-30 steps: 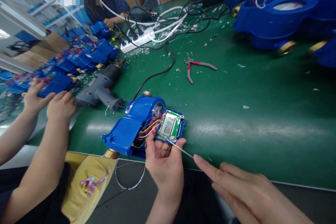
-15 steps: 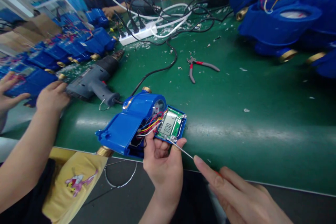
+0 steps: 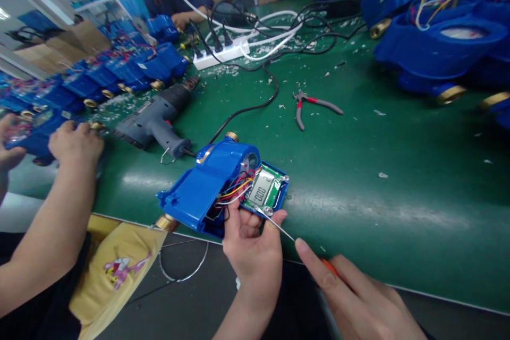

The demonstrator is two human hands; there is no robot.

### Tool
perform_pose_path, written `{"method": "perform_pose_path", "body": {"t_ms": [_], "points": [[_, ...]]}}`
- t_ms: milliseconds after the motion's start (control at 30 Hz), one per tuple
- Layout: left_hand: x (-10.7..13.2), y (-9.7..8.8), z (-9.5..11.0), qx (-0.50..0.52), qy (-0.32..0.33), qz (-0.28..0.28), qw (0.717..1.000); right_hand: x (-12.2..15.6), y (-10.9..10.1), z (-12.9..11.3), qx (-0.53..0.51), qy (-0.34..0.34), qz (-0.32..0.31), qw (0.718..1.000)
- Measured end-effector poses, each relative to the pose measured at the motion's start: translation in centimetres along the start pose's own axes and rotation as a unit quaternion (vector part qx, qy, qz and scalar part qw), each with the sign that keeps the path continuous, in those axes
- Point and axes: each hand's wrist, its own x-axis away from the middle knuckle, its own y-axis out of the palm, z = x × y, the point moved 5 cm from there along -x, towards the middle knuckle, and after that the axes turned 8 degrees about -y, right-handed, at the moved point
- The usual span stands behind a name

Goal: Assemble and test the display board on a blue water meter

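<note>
My left hand (image 3: pixel 255 252) grips a blue meter cover (image 3: pixel 283 197) from below, fingers behind it and thumb at its lower edge. Inside the cover sits a green circuit board (image 3: pixel 278 199) with a lit-grey LCD (image 3: pixel 262 189) showing digits. Coloured wires (image 3: pixel 235 191) run from the board into an open blue water meter (image 3: pixel 195 196) with brass ends, lying at the table edge. In my right hand (image 3: pixel 346 287) is a screwdriver (image 3: pixel 283 231) with an orange handle, index finger along its shaft. Its tip meets the board's lower corner by a clear round piece.
A heat gun (image 3: pixel 159 119) lies behind the meter, and cutting pliers (image 3: pixel 314 106) lie farther back. A white power strip (image 3: pixel 223 54) with cables stands beyond. Blue meters (image 3: pixel 442 53) crowd the right and left. At left, a co-worker's hands (image 3: pixel 75 146) hold another meter.
The view has shifted slightly, moving the scene rightward. The co-worker's hands and meter at left have drawn away from the heat gun. My hands keep nearly the same hold, screwdriver tip still at the corner.
</note>
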Motion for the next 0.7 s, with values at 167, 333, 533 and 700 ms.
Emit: {"method": "perform_pose_path", "body": {"t_ms": [167,333,533,700], "points": [[0.0,0.0,-0.1,0.007,-0.018,0.000,1.000,0.0,0.2,0.0,0.013,-0.006,0.005,1.000],[0.0,0.0,0.0,0.019,-0.021,0.009,1.000,0.1,0.2,0.2,-0.020,0.003,0.003,1.000],[-0.1,0.1,0.0,0.010,-0.016,-0.006,1.000,-0.1,-2.1,1.5,-0.057,0.015,-0.046,0.997],[-0.1,0.1,0.0,0.007,-0.004,-0.012,1.000,-1.3,-3.9,2.2,-0.066,-0.014,-0.033,0.997]]}}
